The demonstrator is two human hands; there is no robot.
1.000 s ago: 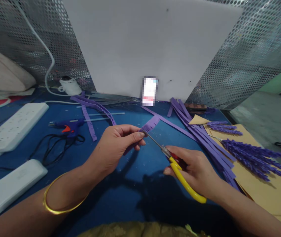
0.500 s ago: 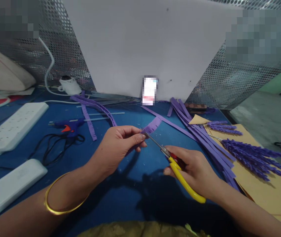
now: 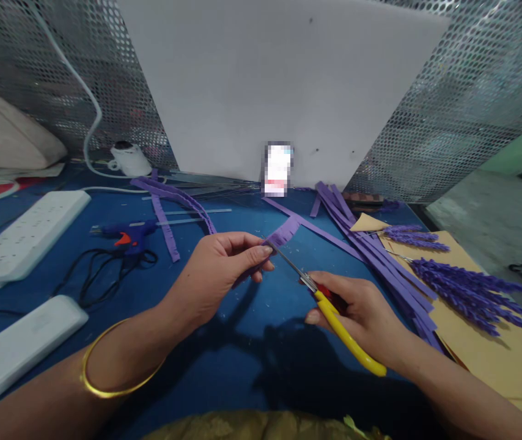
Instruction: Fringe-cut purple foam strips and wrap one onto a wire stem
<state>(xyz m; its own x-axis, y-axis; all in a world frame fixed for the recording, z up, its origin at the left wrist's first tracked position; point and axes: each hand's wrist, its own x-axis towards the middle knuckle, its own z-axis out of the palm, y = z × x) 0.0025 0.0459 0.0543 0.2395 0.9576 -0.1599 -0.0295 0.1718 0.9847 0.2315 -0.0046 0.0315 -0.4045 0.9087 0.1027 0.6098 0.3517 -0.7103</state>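
Between the thumb and fingers of my left hand (image 3: 227, 266) is a purple paper strip (image 3: 283, 232), its free end pointing up and right with small slits along one edge. My right hand (image 3: 357, 315) grips scissors (image 3: 348, 336) with yellow and red handles. Their metal blades meet the strip's edge beside my left thumb. Part of the strip is hidden by my left fingers. Behind my left hand, a fringed purple strip (image 3: 187, 200) curves back over the table.
Long purple strips (image 3: 375, 263) lie at the right, beside purple flower sprigs (image 3: 467, 287) on brown paper (image 3: 513, 366). At the left are a blue glue gun (image 3: 135, 235), power strips (image 3: 36, 229) and a white cup (image 3: 130, 160). A lit phone (image 3: 278, 168) leans against a white board (image 3: 252, 79).
The scissors have closed a little, their handles nearer together, and the right hand has shifted very slightly right. My left hand and the strip stay nearly in place.
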